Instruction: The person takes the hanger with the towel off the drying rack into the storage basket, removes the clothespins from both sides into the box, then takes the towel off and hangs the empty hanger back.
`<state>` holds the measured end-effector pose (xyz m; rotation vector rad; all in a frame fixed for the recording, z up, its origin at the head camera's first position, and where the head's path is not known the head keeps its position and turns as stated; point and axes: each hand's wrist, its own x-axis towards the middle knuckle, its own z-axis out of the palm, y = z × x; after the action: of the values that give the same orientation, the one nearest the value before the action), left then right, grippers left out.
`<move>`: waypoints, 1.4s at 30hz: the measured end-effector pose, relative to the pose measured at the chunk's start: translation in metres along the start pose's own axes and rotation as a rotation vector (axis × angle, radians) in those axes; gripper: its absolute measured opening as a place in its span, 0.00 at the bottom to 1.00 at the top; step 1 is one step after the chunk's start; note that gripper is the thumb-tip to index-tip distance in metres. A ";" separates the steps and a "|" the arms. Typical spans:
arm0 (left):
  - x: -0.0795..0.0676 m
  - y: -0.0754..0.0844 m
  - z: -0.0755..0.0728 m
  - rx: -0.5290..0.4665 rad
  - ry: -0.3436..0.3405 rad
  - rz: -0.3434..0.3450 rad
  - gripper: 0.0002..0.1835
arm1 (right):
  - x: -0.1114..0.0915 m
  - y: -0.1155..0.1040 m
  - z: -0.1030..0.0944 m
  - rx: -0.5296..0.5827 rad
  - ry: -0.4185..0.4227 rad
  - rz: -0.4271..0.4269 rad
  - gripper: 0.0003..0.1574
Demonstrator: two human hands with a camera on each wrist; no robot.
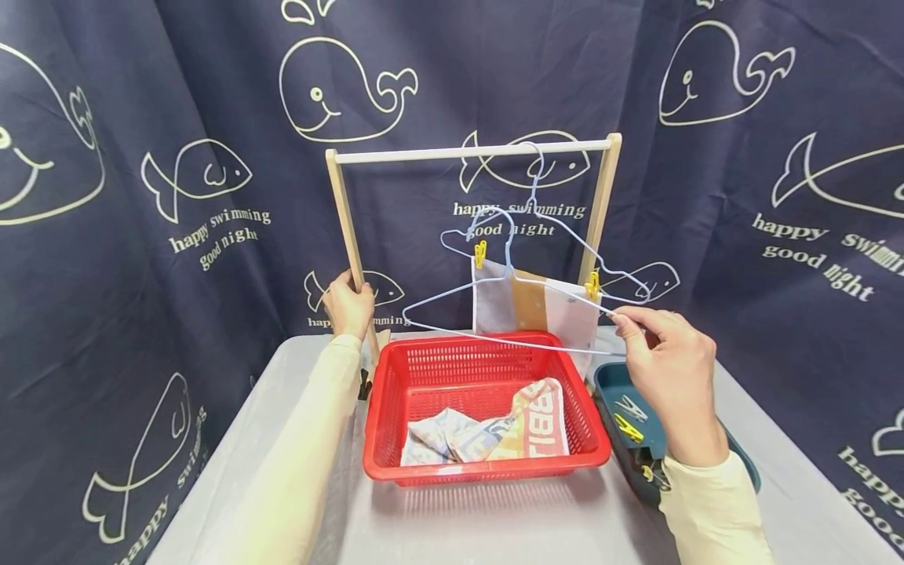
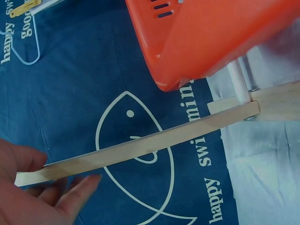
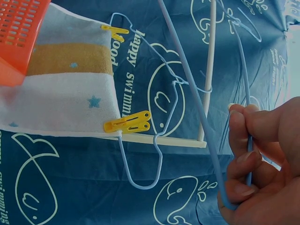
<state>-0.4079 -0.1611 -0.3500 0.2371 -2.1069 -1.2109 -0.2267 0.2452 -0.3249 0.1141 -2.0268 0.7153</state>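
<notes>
Holding a thin, triangular hanger (image 1: 509, 271)

Before you, the basket (image 1: 487, 470) holds a cloth (image 1: 487, 441), a towel (image 1: 530, 304) hanging on the rack (image 1: 424, 154) behind it. The tray (image 1: 655, 430) with clips (image 1: 628, 428) sits to your right.

Left of and beyond my right hand's (image 1: 667, 369) grip, a hanging cloth (image 1: 530, 306) is standing in the way; below, the teal tray (image 1: 653, 428) is crowding me; farther up-left, the rail (image 1: 452, 153) is leaving its left half free.
</notes>
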 end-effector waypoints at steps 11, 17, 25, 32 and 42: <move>-0.001 -0.008 0.001 0.015 0.033 0.016 0.07 | -0.003 -0.008 0.004 -0.002 -0.052 0.018 0.11; 0.002 -0.010 0.000 0.018 0.007 0.029 0.07 | -0.005 -0.012 0.009 0.016 -0.032 -0.004 0.10; 0.000 -0.013 -0.002 0.023 -0.008 0.041 0.07 | -0.010 -0.016 0.010 0.011 -0.048 0.027 0.11; -0.006 -0.010 -0.002 0.018 -0.026 0.002 0.08 | -0.003 -0.027 0.008 0.019 -0.036 0.051 0.12; -0.001 -0.005 -0.001 0.003 -0.021 -0.011 0.08 | 0.052 -0.066 0.013 0.045 -0.001 0.006 0.14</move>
<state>-0.4074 -0.1641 -0.3544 0.2385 -2.1281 -1.2219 -0.2413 0.1947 -0.2581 0.1346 -2.0137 0.7649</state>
